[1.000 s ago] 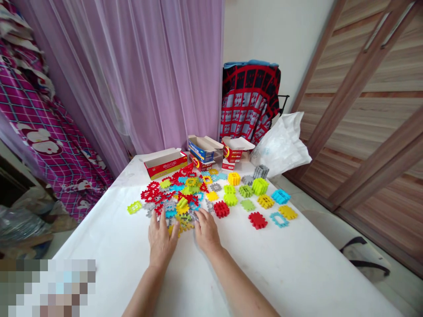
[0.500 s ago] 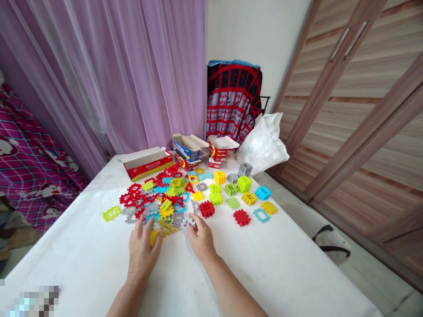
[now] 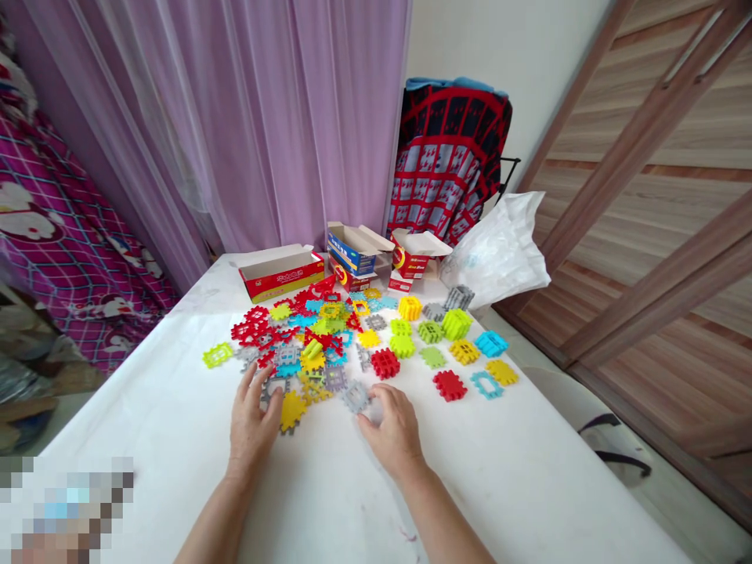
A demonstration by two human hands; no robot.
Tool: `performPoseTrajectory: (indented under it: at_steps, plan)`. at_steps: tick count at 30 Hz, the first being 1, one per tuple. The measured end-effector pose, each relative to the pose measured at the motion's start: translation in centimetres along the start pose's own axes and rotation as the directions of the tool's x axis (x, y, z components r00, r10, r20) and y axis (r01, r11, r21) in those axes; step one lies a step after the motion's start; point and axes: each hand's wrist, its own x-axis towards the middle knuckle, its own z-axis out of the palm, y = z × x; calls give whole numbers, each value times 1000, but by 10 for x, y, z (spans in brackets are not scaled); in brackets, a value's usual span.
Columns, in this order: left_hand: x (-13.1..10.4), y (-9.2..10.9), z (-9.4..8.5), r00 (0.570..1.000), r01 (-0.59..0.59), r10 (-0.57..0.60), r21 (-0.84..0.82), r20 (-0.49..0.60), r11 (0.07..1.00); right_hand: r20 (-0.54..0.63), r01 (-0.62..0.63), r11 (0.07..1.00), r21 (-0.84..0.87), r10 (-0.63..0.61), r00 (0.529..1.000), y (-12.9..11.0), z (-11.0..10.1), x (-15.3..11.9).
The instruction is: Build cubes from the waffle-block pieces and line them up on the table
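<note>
My left hand (image 3: 254, 419) is over the near left edge of a pile of plastic interlocking pieces, its thumb and fingers apart with nothing held. Right beside its thumb is a solid yellow notched piece (image 3: 292, 410), with grey showing under it. A grey open-centred piece (image 3: 356, 397) lies at the near right side of the pile. My right hand (image 3: 395, 427) is at that piece's right edge, thumb and index finger spread; whether a fingertip touches it is hard to tell. Red pieces (image 3: 257, 323) and a yellow-green frame (image 3: 218, 355) lie farther left.
Stacked blocks sorted by colour, including red (image 3: 385, 363), lime (image 3: 457, 323) and blue (image 3: 491, 343), stand on the right of the white-covered table (image 3: 329, 501). Behind are open cartons, one red and yellow (image 3: 282, 276), one blue (image 3: 352, 252), and a white plastic bag (image 3: 499, 251).
My right hand has opened and drawn slightly right from the grey piece, which now lies flat. My left hand stays by the yellow piece. The whole view has shifted a little.
</note>
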Motion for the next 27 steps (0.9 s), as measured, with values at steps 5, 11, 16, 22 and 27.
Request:
performPoseTrajectory:
  at_steps: [5, 11, 16, 22, 27]
  plan:
    - [3, 2, -2, 1000, 11, -11, 19, 18, 1000, 82, -40, 996, -83, 47, 995, -12, -3, 3]
    - [2, -1, 2, 999, -49, 49, 12, 2, 999, 95, -39, 993, -107, 49, 994, -12, -2, 5]
    - [0, 1, -1, 983, -181, 180, 44, 23, 983, 59, 2, 1000, -24, -1, 998, -10, 2, 4]
    - [-2, 2, 4, 939, -343, 342, 63, 22, 937, 82, 149, 988, 47, -153, 985, 4, 5, 5]
    - [-3, -2, 7, 955, -295, 295, 53, 6, 954, 11, 124, 992, -27, -124, 992, 11, 1, 7]
